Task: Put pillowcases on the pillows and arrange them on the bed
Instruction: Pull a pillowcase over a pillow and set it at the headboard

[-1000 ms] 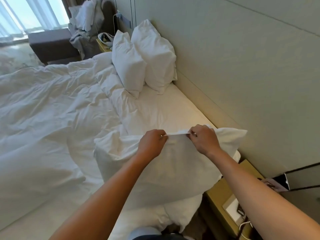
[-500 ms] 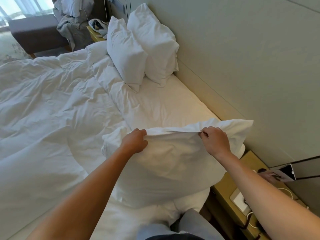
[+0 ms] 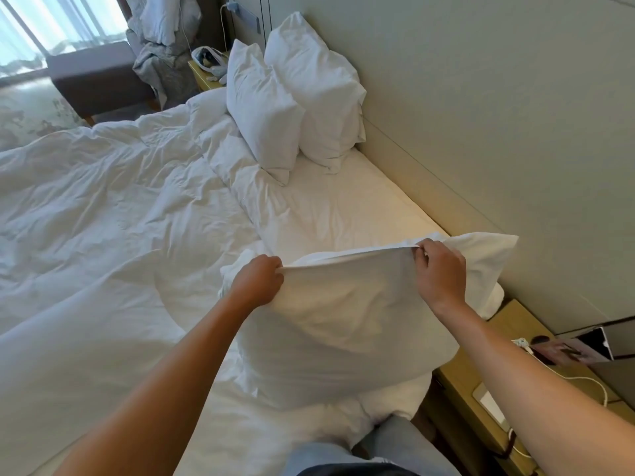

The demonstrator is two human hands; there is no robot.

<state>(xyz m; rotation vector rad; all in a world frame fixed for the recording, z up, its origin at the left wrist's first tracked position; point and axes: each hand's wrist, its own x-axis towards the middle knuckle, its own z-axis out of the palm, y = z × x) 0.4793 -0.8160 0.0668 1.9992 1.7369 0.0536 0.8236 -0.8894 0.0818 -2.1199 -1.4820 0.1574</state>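
Pillowcase (image 3: 343, 304) over pillow, in both hands (image 3: 257, 280)

i see the bed (image 3: 343, 207) running along the headboard wall (image 3: 481, 97) on my right. the crumpled duvet (image 3: 103, 218) covers its left part. two pillows lean at the far end: the rear pillow (image 3: 319, 97) against the wall, the front pillow (image 3: 261, 104) just left of it, touching. near me, the pillow in its pillowcase (image 3: 343, 321) lies across the bed edge, with my left hand (image 3: 256, 280) and right hand (image 3: 439, 269) on its far hem. a nightstand (image 3: 488, 383) sits right of it, a cable (image 3: 577, 379) on top. far left, a bench (image 3: 96, 77) stands before the window (image 3: 51, 25).
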